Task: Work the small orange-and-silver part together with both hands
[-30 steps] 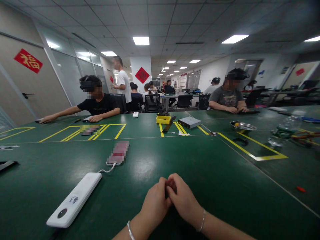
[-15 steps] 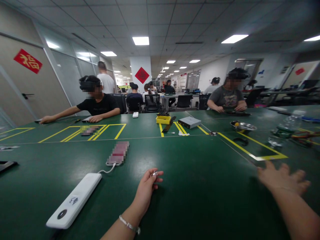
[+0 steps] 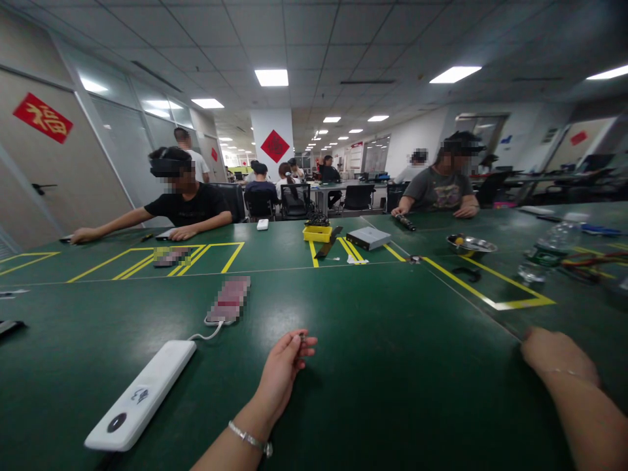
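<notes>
Now, the left hand [image 3: 283,361] pinches a small object [image 3: 303,337], lower centre; apart, lower right, the right hand [image 3: 559,356] has a grip I cannot tell.

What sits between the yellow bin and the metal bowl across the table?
The head view shows a grey box between them, with a dark strip nearer the yellow bin and yellow tape on the table.

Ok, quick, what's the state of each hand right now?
Left hand: closed on a small object.
Right hand: fingers hidden from view, can't tell if open, closed or holding.
</notes>
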`<state>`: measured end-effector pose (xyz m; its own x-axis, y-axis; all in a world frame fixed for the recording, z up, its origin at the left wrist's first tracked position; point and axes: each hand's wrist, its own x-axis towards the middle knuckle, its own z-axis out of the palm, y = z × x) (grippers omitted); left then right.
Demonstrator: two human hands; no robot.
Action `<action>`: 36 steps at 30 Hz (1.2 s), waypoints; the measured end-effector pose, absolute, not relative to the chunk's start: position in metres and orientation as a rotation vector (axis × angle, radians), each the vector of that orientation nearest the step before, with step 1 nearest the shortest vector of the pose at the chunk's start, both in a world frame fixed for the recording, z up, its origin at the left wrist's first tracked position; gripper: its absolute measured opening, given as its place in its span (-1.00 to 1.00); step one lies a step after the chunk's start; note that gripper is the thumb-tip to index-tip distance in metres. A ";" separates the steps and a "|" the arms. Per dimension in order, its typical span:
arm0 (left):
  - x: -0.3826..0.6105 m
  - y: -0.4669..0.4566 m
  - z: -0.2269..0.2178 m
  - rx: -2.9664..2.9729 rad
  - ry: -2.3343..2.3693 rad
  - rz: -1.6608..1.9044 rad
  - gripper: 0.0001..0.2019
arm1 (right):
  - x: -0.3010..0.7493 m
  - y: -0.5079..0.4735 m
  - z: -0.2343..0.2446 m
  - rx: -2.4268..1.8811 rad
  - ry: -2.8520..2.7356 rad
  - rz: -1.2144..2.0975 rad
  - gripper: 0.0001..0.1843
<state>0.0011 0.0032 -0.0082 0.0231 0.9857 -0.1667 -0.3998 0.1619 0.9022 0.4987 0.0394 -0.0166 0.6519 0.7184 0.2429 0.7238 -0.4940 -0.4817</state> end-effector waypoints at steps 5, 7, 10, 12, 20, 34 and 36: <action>0.003 0.003 -0.009 0.860 0.987 1.242 -0.66 | 0.394 0.055 0.008 -2.105 -1.496 0.128 -0.81; 0.004 0.003 -0.008 0.887 0.984 1.234 -0.64 | 0.337 0.055 0.013 -1.962 -1.601 0.315 -0.79; 0.004 0.003 -0.007 0.924 1.002 1.209 -0.66 | 0.257 0.046 0.012 -1.674 -1.607 0.834 -0.77; 0.004 0.003 -0.007 0.940 1.032 1.187 -0.67 | 0.214 0.039 0.006 -1.496 -1.518 1.074 -0.78; 0.005 0.003 -0.011 1.045 1.022 1.180 -0.78 | 0.157 0.027 -0.018 -1.048 -1.265 1.540 -0.80; 0.008 -0.002 -0.008 1.223 1.107 1.084 -0.80 | 0.160 0.023 -0.012 -0.968 -1.137 1.654 -0.67; 0.009 -0.001 -0.009 1.210 1.094 1.091 -0.81 | 0.160 0.022 -0.011 -0.950 -1.108 1.673 -0.68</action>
